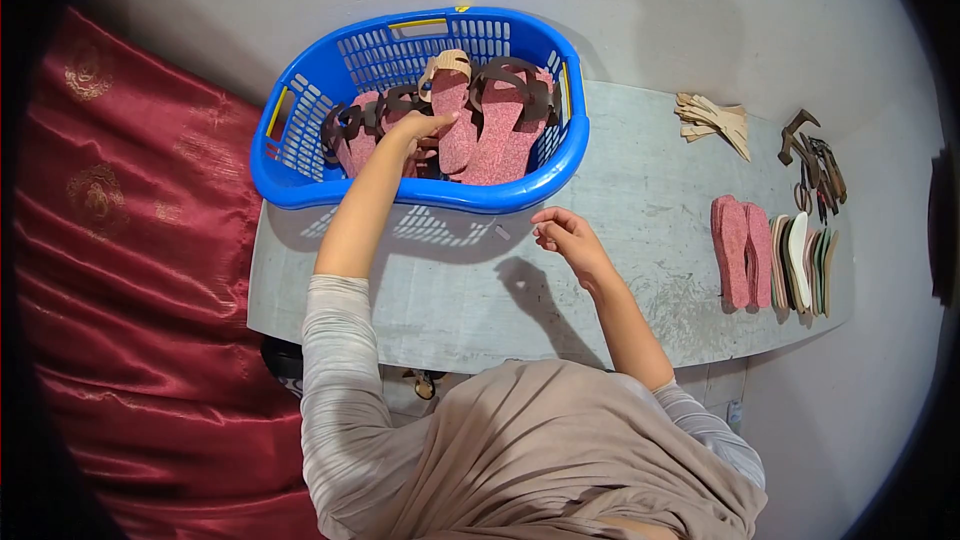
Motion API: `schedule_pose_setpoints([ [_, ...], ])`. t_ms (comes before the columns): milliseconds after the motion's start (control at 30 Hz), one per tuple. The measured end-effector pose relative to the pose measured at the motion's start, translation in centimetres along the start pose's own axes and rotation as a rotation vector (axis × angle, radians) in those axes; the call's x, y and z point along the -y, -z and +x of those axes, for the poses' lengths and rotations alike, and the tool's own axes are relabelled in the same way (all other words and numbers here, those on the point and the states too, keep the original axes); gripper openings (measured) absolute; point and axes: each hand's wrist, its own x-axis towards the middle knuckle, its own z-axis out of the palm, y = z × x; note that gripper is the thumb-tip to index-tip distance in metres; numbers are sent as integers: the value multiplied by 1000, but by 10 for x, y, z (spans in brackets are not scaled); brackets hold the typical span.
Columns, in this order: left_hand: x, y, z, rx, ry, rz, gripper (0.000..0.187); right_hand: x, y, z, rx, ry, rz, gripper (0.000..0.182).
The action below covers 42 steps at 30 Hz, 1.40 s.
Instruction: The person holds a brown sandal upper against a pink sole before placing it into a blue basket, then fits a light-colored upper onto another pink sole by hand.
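Note:
My left hand (pixel 418 132) reaches into a blue plastic basket (pixel 505 202). It is closed at the edge of a pink-soled sandal with a beige strap (pixel 457 135); the thumb side lies on the sole, and the curled fingers are partly hidden. Beside that one, to the right, lean pink-soled sandals with dark brown straps (pixel 505 125). More dark-strapped sandals (pixel 352 130) stand at the basket's left end. Over the table, just in front of the basket, my right hand (pixel 568 240) hovers with loosely bent fingers, open and holding nothing.
On the table's (pixel 640 170) right side stand pink soles (pixel 741 252) and a row of thin coloured soles (pixel 800 262). Behind them lie beige strips (pixel 713 122), a hammer (pixel 797 135) and several hand tools (pixel 826 180). A red curtain (pixel 150 270) hangs at left.

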Motion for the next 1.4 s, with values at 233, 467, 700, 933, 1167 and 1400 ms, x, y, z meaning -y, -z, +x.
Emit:
schedule_pose_setpoints([
  [233,8,-1,21,-14,-11,27,65,1,2,-3,-17,-4,4,15],
  [467,8,-1,21,-43,-107,184,88,-3,5,-5,-20,-14,7,15],
  [700,10,-8,33,-256,-259,525,103,-4,6,-5,-20,-17,10,15],
  [933,6,-7,14,-130,-211,297,85,-6,8,-4,-14,0,19,15],
  [1167,-1,-4,0,2,-169,222,80,-3,8,-5,-22,-16,10,15],
  [1400,1,-1,7,-28,-51,200,83,-4,9,-6,-11,-1,18,15],
])
